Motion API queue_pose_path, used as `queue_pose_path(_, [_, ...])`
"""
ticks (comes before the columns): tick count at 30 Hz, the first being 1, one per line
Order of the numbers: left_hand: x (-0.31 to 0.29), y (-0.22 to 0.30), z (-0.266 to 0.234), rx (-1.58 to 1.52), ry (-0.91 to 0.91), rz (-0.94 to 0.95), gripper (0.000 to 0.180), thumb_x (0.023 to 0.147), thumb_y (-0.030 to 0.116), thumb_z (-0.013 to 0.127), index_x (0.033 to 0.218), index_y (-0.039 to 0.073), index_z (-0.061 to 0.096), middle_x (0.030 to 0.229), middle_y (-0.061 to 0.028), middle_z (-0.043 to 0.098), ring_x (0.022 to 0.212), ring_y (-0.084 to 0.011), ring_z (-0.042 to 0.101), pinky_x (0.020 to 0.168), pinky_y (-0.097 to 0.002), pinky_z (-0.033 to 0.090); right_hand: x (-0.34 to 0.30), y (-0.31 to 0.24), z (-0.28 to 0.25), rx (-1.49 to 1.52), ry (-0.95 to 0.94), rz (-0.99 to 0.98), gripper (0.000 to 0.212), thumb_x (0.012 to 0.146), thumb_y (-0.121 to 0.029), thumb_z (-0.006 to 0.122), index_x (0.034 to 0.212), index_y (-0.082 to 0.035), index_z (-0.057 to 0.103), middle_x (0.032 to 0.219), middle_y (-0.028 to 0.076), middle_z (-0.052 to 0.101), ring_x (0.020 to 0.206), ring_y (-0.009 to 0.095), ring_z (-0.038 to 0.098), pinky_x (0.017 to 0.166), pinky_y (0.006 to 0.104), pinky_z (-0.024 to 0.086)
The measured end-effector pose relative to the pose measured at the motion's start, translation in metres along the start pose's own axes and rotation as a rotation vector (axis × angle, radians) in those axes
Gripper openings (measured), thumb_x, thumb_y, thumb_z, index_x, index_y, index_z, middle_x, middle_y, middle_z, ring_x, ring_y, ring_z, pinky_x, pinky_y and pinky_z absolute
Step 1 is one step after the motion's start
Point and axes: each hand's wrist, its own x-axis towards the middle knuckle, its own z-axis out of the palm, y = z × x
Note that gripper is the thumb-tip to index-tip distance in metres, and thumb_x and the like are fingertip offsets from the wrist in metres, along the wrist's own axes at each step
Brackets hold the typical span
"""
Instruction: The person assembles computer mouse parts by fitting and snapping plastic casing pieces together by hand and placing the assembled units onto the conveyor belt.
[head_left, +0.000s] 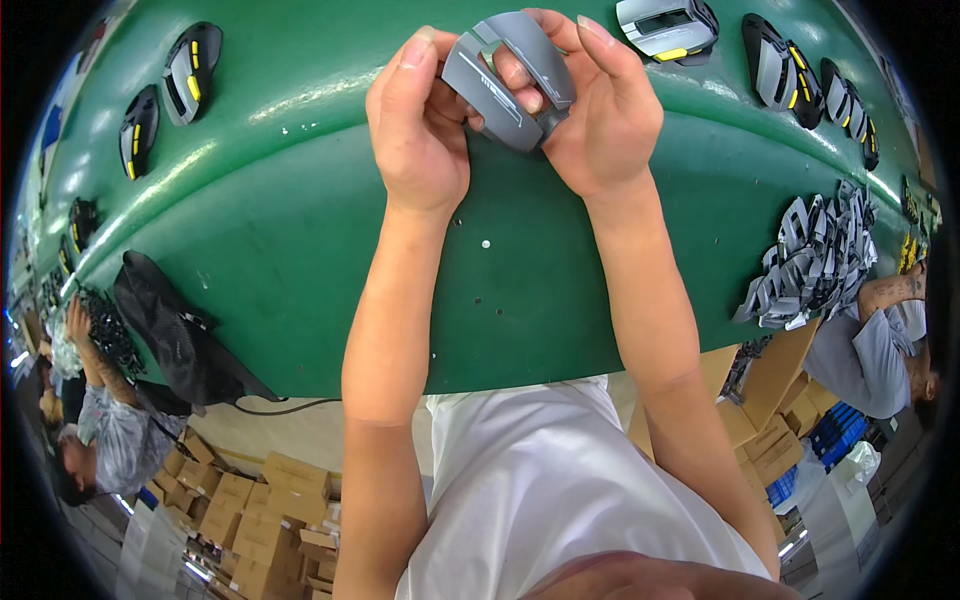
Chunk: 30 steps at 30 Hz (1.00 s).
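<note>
Both my hands hold one grey computer mouse shell (510, 85) above a green conveyor belt (300, 230). My left hand (418, 125) grips its left side with the thumb on the upper edge. My right hand (598, 110) wraps its right side, fingers curled over the top and a fingertip pressed into the shell's middle. The shell's underside is hidden by my palms.
More mice with yellow accents lie on the belt: two at far left (165, 95), one grey (668, 28) and several black (805, 85) at top right. A heap of grey shells (810, 265) sits at right. Co-workers sit at left (95, 420) and right (880, 340); cardboard boxes (260, 510) below.
</note>
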Motion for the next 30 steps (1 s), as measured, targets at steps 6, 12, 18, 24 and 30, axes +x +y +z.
queue_pose_path(6, [0.000, -0.005, -0.005, 0.015, 0.005, 0.012, 0.040, 0.090, 0.033, 0.043, 0.090, -0.004, 0.055, 0.076, -0.0071, 0.058, 0.067, -0.0104, 0.052, 0.058, -0.0228, 0.039, -0.001, -0.002, -0.006, 0.091, -0.027, 0.002, 0.039, 0.091, -0.031, 0.039, 0.108, 0.001, 0.052, 0.085, 0.011, 0.054, 0.069, 0.015, 0.049, 0.066, 0.0310, 0.046])
queue_pose_path(12, [0.002, -0.004, 0.005, -0.015, 0.029, 0.081, 0.037, 0.088, 0.029, 0.049, 0.106, -0.004, 0.050, 0.091, -0.0109, 0.060, 0.081, -0.0153, 0.058, 0.071, -0.0283, 0.047, 0.005, 0.005, -0.016, 0.401, -0.122, -0.052, 0.045, 0.088, -0.030, 0.043, 0.119, 0.002, 0.045, 0.108, 0.026, 0.055, 0.091, 0.032, 0.059, 0.085, 0.0413, 0.047])
queue_pose_path(18, [0.002, -0.006, 0.002, 0.154, -0.044, 0.073, 0.037, 0.086, 0.024, 0.054, 0.111, -0.003, 0.048, 0.095, -0.0100, 0.060, 0.082, -0.0154, 0.057, 0.070, -0.0284, 0.045, 0.001, -0.002, -0.003, 0.429, -0.030, -0.113, 0.044, 0.087, -0.028, 0.045, 0.118, 0.003, 0.045, 0.113, 0.026, 0.054, 0.097, 0.031, 0.057, 0.088, 0.0417, 0.045])
queue_pose_path(24, [0.001, -0.012, 0.006, 0.277, -0.048, 0.192, 0.036, 0.080, 0.014, 0.067, 0.109, -0.003, 0.051, 0.098, -0.0077, 0.058, 0.085, -0.0114, 0.055, 0.066, -0.0225, 0.044, 0.004, -0.003, -0.007, 0.296, 0.000, -0.121, 0.042, 0.086, -0.026, 0.046, 0.116, 0.004, 0.046, 0.110, 0.024, 0.056, 0.096, 0.030, 0.057, 0.089, 0.0402, 0.044])
queue_pose_path(30, [0.002, -0.017, 0.005, 0.243, -0.117, 0.205, 0.036, 0.080, 0.007, 0.066, 0.110, -0.004, 0.051, 0.099, -0.0071, 0.058, 0.086, -0.0102, 0.055, 0.070, -0.0234, 0.045, 0.006, -0.002, -0.014, 0.278, -0.038, -0.149, 0.041, 0.086, -0.024, 0.046, 0.115, 0.005, 0.047, 0.105, 0.021, 0.057, 0.094, 0.028, 0.058, 0.087, 0.0383, 0.045])
